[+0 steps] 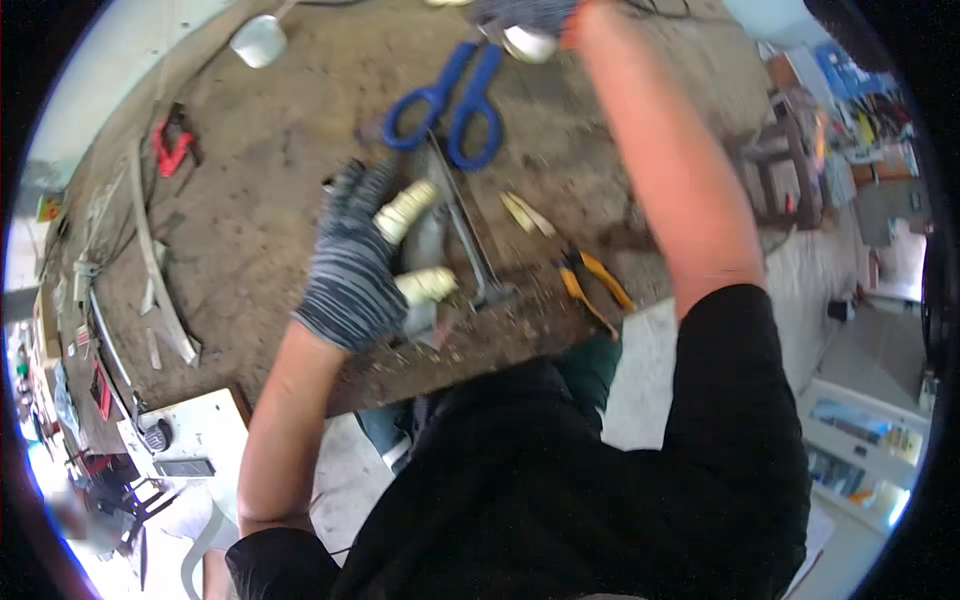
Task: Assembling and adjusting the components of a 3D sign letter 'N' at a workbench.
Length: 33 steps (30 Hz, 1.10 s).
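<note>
My left hand (365, 255), in a grey striped glove with pale wrapping on the thumb and a finger, lies low over the bench with its fingers spread. Under and beside it is a flat grey metal piece (428, 240), partly hidden by the hand. Just to its right rests a long thin metal tool (462, 225) with a crosswise end near the bench edge. My right arm stretches to the far side, where my gloved right hand (535, 18) is blurred and cut off by the picture's edge. Blue looped handles (474, 125), like those of large scissors, lie below it; their far end is hidden.
Orange-handled pliers (590, 285) and pale short strips (527, 214) lie right of centre on the worn bench (570, 130). To the left are a red-handled tool (173, 148), bent strips (160, 270) and a white cup (259, 42). A brown stool (785, 175) stands beyond the right side.
</note>
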{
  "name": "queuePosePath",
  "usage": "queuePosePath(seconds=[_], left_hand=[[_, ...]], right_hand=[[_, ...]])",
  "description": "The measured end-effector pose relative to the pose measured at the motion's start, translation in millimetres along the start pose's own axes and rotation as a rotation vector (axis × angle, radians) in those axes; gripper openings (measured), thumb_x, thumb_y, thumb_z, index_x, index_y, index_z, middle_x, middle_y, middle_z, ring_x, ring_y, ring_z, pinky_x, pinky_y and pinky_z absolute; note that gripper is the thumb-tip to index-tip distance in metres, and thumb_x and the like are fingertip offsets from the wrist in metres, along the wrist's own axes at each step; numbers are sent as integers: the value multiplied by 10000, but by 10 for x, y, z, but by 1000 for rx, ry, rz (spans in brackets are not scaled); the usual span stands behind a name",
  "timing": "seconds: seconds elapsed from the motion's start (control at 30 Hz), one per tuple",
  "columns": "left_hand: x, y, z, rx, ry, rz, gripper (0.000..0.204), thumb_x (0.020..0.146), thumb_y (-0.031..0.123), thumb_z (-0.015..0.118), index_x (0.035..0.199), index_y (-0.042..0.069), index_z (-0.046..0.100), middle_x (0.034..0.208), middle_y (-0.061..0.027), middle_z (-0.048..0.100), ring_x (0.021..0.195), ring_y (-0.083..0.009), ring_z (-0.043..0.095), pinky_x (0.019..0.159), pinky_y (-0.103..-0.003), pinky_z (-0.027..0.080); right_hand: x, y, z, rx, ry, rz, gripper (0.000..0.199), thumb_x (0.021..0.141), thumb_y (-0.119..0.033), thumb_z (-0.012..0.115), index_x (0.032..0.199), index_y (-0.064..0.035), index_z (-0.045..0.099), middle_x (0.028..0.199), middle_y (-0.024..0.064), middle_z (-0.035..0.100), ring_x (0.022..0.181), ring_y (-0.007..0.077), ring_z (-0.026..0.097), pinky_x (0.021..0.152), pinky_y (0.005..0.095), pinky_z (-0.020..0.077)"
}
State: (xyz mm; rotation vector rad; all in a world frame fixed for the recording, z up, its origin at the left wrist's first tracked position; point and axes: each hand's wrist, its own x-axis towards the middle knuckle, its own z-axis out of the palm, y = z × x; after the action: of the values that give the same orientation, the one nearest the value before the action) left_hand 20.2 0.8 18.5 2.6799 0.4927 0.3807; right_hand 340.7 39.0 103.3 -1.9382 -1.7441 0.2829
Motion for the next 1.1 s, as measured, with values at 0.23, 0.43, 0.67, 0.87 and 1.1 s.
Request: queuePosePath(seconds=[0.23,0.43,0.67,0.87,1.1], left_hand=[[35,30,75,-44,33,80,887,676,544,818,1409,126,545,1450,-273,457,1354,-502,360,1157,-541,283],[-48,33,118,-17,7,27,915,666,567,813,1432,160,523,1456,-284,443,1375,-524,328,1172,-553,252],[-39,1,124,3,9,58,888,673,544,814,1415,143,535,1462,-260,444,1380,-480,345,1172,-523,268],[-34,-17,107,43,-10,18,877,681,539,819,1437,214,516,1489,-293,405,1420,-504,289,1178,-535,259],[-60,-24,135,65,-8,-7,877,686,523,821,1445,215,509,1496,-318,383,1420,-518,273,1183,-540,249]], right_hand=[[-2215,629,-1140,-685,-204,80,267,843,-326,720,991,-105,743,868,104,732,772,272,698,667,387,526],[-2874,489,-786,-437,-3,525,496,873,-536,690,1100,-98,745,1000,120,745,931,260,700,847,368,528],[-2423,304,81,-310,-10,104,362,885,-406,629,1085,-128,745,1044,132,725,966,345,679,869,447,533],[-1995,235,399,-348,-100,316,427,885,-453,629,1146,-129,726,1133,149,702,1045,353,658,923,445,519],[-1863,142,485,-491,-127,289,461,898,-438,618,1146,-58,702,1131,196,687,1027,388,653,929,465,513]])
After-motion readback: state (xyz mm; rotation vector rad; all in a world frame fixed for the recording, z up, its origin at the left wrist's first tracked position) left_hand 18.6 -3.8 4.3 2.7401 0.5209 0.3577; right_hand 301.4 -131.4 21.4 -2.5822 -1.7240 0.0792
